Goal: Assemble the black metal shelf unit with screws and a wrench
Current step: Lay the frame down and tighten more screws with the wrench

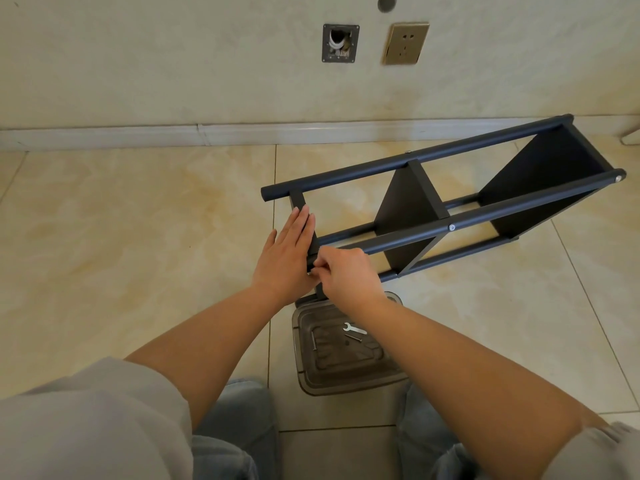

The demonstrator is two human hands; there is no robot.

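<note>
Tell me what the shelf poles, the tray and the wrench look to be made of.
Shelf poles: likely metal tube with a matte black coat, judging by the even dull sheen and silver screw heads.
Tray: probably smoky translucent plastic; the floor shows through its moulded rim.
Wrench: bright bare metal, thin and flat, seemingly stamped steel.

One black metal shelf unit (446, 206) lies on its side on the tiled floor. Four round poles show on it and three flat shelf panels: one at the near end under the hands, one in the middle, one at the far end. Two silver screw heads show on the near upper pole, at (451, 227) and (618, 179). One clear plastic tray (349, 375) holds one small wrench (354, 329) and two loose screws, (354, 338) and (313, 341). Two hands are in view, the left hand (288, 252) and the right hand (346, 271). The wall carries one socket (406, 43) and one open wall box (340, 43).
</note>
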